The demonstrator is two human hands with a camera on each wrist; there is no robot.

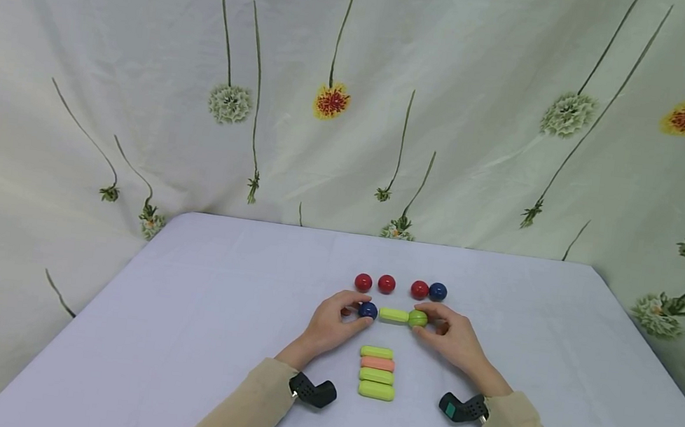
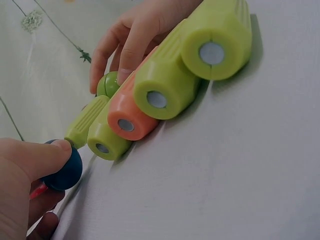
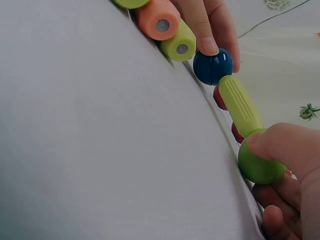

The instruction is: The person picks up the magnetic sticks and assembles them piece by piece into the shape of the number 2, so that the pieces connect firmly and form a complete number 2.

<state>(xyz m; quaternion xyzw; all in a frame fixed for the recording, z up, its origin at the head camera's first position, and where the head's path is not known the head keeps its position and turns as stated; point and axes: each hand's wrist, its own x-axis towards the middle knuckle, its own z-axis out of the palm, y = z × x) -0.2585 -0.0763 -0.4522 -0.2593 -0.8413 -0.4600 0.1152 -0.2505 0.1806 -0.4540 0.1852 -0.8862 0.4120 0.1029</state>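
Observation:
My left hand (image 1: 329, 321) pinches a dark blue ball (image 1: 368, 310) between thumb and fingers. Part of a red ball (image 1: 346, 311) shows by its curled fingers; whether they touch it I cannot tell. Opposite, my right hand (image 1: 453, 339) grips a green ball (image 1: 417, 318), which meets one end of a yellow-green ridged rod (image 1: 393, 315). The rod's other end (image 3: 227, 82) lies close beside the blue ball; contact there is unclear. Nearer to me, several rods lie side by side, among them an orange rod (image 1: 377, 363) and a thick yellow-green rod (image 1: 376, 391) with a grey round end (image 2: 211, 53).
Behind the hands stand a red ball (image 1: 363, 283), a second red ball (image 1: 386, 284), a third red ball (image 1: 419, 290) and a blue ball (image 1: 438, 292). A white cloth covers the table (image 1: 189, 337). A flower-patterned curtain (image 1: 349, 158) hangs behind it.

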